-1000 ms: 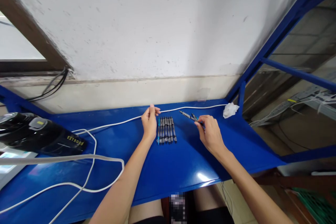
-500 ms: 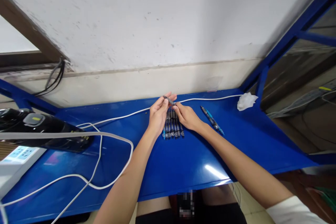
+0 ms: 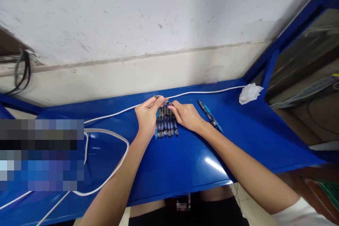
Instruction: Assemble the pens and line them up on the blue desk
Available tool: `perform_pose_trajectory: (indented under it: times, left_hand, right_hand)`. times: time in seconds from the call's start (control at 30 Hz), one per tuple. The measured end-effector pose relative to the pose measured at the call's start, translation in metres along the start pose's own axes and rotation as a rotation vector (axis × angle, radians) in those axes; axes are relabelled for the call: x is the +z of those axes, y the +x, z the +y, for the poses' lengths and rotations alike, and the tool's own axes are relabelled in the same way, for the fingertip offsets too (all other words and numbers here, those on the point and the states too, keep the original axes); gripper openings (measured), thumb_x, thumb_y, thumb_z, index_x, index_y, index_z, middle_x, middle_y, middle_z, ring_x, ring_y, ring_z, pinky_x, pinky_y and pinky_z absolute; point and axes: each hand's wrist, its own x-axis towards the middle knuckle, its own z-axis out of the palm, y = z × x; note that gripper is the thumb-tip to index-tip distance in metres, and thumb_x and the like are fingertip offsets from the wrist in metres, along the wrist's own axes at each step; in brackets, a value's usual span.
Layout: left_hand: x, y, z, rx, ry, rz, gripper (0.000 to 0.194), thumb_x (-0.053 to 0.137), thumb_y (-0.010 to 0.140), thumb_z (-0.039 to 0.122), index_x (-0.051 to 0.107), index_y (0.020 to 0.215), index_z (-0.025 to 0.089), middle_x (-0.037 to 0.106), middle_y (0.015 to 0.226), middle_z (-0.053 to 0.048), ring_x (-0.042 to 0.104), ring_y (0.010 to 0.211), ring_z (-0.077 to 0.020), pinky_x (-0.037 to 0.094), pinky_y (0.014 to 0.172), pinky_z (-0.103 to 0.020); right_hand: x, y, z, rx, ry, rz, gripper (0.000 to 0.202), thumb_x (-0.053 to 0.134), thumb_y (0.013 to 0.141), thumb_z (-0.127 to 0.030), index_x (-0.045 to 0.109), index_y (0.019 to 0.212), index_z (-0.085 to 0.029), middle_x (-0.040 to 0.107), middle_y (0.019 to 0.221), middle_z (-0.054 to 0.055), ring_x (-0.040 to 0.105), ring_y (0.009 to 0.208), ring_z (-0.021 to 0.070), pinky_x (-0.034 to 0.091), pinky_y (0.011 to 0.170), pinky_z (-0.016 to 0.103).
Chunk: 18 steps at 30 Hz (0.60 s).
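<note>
Between both hands I hold a dark pen [image 3: 164, 101] above the far part of the blue table [image 3: 174, 169]. My left hand [image 3: 149, 113] is closed on its upper left end, thumb on top. At its lower right end, my right hand [image 3: 185, 113] pinches it with thumb and fingers. Just below the hands lies a row of several pens [image 3: 166, 123], side by side, with dark clips and clear barrels; one at the left is light blue. To the right of my right hand rest a black pen and a light blue pen [image 3: 210, 116], close together on the table.
A white cable [image 3: 206, 92] runs along the back edge to a crumpled white tissue [image 3: 250, 93]. Another loop of white cable [image 3: 126, 141] rises beside my left forearm. The wall [image 3: 119, 74] stands behind the table, and a blue metal frame [image 3: 271, 65] bounds the right side.
The view has shifted, so the table things sit further left. Both hands still hold the pen, which now lies flatter. The area at the left is now blurred out.
</note>
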Motion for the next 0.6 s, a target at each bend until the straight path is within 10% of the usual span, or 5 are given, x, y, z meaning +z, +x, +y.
perform_pose_trajectory:
  times: [0.3, 0.6]
  left_hand:
    - [0.0022, -0.0013, 0.0050, -0.066, -0.095, -0.204, 0.035, 0.082, 0.093, 0.041, 0.077, 0.123, 0.023, 0.079, 0.127, -0.012, 0.074, 0.118, -0.0261, 0.060, 0.096, -0.036]
    - [-0.0004, 0.0006, -0.0005, 0.006, -0.024, -0.053, 0.020, 0.088, 0.087, 0.034, 0.077, 0.091, 0.019, 0.078, 0.088, -0.003, 0.074, 0.086, -0.0174, 0.056, 0.082, -0.029]
  right_hand:
    - [-0.0061, -0.0005, 0.0052, 0.044, 0.059, 0.074, 0.042, 0.032, 0.118, -0.048, 0.063, 0.110, -0.021, 0.075, 0.089, 0.005, 0.065, 0.071, 0.0192, 0.032, 0.066, 0.029]
    - [-0.0041, 0.0003, 0.0053, 0.017, 0.069, 0.049, 0.045, 0.028, 0.118, -0.049, 0.063, 0.114, -0.020, 0.076, 0.096, 0.007, 0.068, 0.077, 0.0209, 0.036, 0.067, 0.030]
